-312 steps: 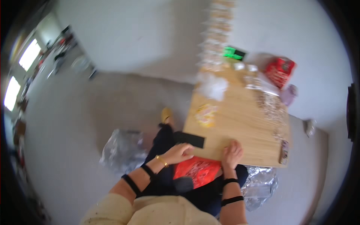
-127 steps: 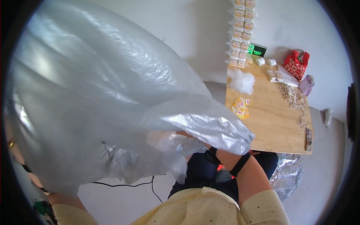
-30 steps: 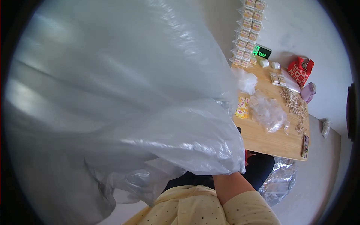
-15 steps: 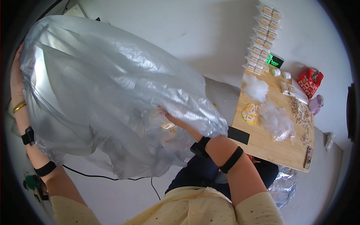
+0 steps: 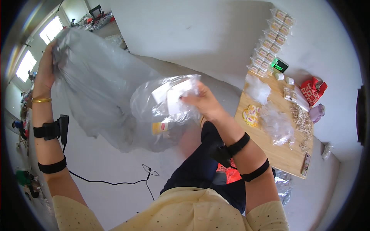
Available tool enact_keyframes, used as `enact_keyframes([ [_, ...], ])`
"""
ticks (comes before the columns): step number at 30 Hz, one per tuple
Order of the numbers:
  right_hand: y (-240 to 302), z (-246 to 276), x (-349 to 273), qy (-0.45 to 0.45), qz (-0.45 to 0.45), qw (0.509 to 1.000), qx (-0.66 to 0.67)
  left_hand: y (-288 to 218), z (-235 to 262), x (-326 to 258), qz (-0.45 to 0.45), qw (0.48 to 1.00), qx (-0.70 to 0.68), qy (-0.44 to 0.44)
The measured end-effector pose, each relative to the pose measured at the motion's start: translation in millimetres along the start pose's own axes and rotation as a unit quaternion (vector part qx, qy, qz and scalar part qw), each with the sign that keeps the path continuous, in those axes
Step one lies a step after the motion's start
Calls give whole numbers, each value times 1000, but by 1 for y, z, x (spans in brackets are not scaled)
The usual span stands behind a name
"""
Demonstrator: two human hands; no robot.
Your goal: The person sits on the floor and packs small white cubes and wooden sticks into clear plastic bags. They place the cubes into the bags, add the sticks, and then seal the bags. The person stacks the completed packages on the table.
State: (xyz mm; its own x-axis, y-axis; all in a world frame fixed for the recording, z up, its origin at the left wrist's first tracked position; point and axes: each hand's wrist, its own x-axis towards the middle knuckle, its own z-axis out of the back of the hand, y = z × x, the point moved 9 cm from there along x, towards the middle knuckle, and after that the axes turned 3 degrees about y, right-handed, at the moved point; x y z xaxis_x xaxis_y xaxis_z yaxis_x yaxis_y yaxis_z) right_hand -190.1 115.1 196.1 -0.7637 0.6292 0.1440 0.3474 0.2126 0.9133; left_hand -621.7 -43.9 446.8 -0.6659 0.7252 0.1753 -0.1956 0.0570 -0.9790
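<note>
A large clear plastic bag (image 5: 104, 92) hangs in the air in front of me, stretched between both hands. My left hand (image 5: 46, 67) is raised high at the upper left and grips the bag's top edge. My right hand (image 5: 202, 102) pinches a bunched fold of the bag near the middle, where a white patch shows through the film. A small yellow packet (image 5: 162, 127) lies inside the bag's lower part. Black straps ring both forearms, and a gold bangle sits on the left wrist.
A low wooden table (image 5: 287, 154) stands at the right with clear film bags (image 5: 275, 123), a yellow packet pile (image 5: 250, 114), small items, a red pouch (image 5: 313, 90) and a green-lit scale (image 5: 280, 65). Rows of packets (image 5: 269, 50) lie beyond. A black cable (image 5: 115, 181) crosses the floor.
The bag has come down and away from the camera, collapsing from a billowed sheet into a narrower hanging shape. My right hand shifted up to pinch its middle; my left arm stays raised.
</note>
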Motion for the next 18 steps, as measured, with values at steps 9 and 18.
enact_keyframes([
  [9, 80, 149, -139, -262, 47, 960, 93, 255, 125, -7, 147, 964, 188, -117],
  [18, 108, 299, -384, -484, 158, 856, 90, 258, -35, -111, -52, 667, 735, -111],
])
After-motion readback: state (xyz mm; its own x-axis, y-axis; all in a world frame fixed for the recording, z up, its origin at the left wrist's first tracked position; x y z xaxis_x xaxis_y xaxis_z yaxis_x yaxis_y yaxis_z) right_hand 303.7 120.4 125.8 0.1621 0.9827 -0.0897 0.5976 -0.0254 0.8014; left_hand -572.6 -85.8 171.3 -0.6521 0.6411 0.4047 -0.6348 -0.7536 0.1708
